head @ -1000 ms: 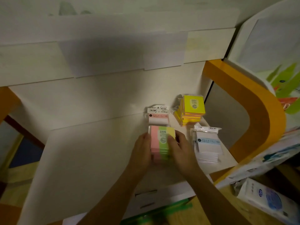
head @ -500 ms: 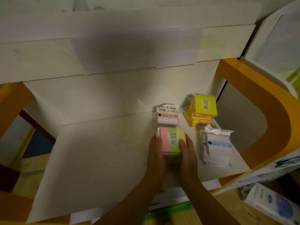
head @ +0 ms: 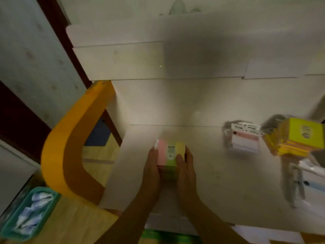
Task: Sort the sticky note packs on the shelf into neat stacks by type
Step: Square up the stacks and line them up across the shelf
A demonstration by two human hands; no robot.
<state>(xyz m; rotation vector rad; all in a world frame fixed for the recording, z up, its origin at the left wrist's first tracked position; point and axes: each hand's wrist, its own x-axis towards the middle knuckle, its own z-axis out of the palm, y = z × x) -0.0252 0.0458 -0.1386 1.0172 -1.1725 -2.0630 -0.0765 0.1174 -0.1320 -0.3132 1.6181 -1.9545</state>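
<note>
Both hands on the pink-green-yellow stack (head: 170,154) mid-shelf (head: 219,173) — left hand (head: 151,170) and right hand (head: 185,170) fingers curled round its sides. Pink-label pack (head: 245,138) and yellow stack (head: 299,136) well apart, right.

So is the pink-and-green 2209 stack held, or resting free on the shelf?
Held: left hand and right hand grip the 2209 stack's sides.
</note>
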